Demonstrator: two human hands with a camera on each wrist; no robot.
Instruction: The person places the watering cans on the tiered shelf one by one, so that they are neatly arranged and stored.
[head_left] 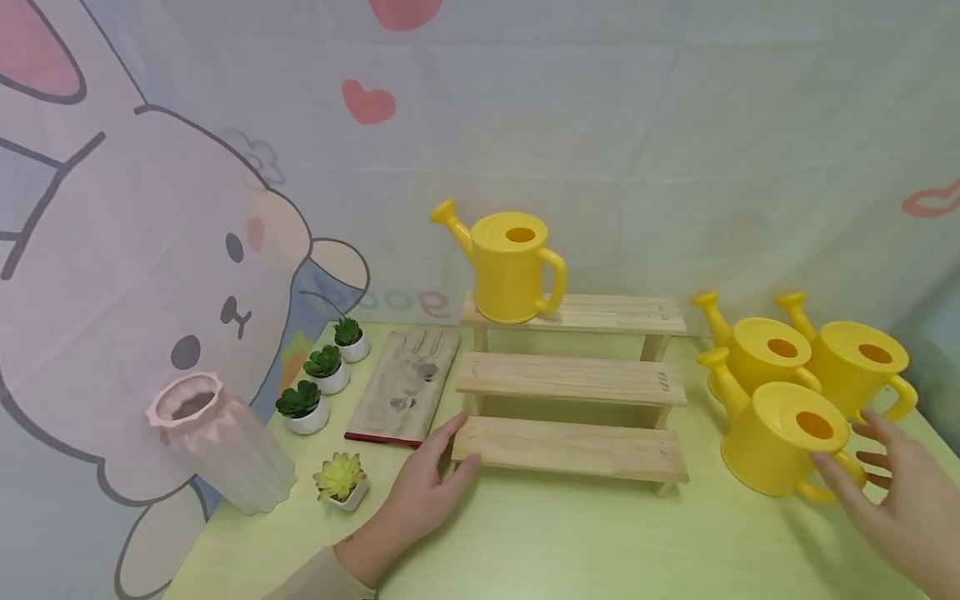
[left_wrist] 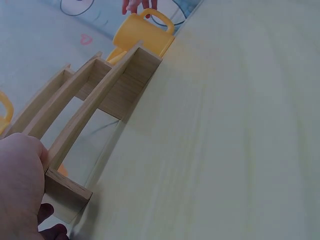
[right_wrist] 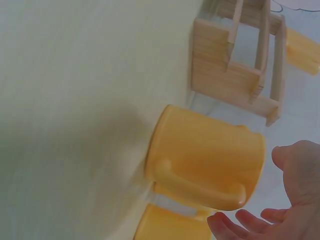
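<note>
My left hand grips the left end of a three-step wooden plant stand, thumb at the lowest board's front corner and fingers along its end. On the stand's top board, toward its left end, stands a yellow watering can. My right hand is beside the handle of the front watering can, thumb and fingers spread apart around it. In the right wrist view a gap shows between the fingers and that watering can. Two more watering cans, one at back left and one at back right, stand behind it.
Left of the stand lie a beige glove and several small potted succulents, including a yellow-green one. A pale pink ribbed vase stands at far left. A printed cloth hangs behind the light green table.
</note>
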